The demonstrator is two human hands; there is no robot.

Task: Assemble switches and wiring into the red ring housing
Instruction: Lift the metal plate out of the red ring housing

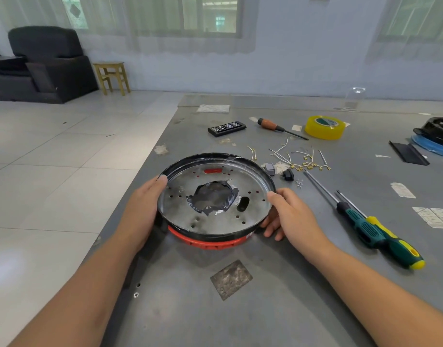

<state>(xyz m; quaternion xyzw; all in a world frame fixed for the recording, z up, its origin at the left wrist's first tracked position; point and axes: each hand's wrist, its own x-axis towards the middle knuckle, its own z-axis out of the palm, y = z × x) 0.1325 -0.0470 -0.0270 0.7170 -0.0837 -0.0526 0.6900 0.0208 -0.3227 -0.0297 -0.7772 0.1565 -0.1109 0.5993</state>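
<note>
From the head view, the left hand and right hand each clasp the rim of the metal pan atop the red ring housing near the desk edge; a slipping grasp could probably knock it off.

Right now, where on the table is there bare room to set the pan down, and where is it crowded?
Bare grey table lies nearest the person, between the forearms, broken only by a worn label patch. Another bare strip runs left of the bit case. It is crowded to the right: loose wires, yellow tape roll and two screwdrivers beside the right hand.
</note>
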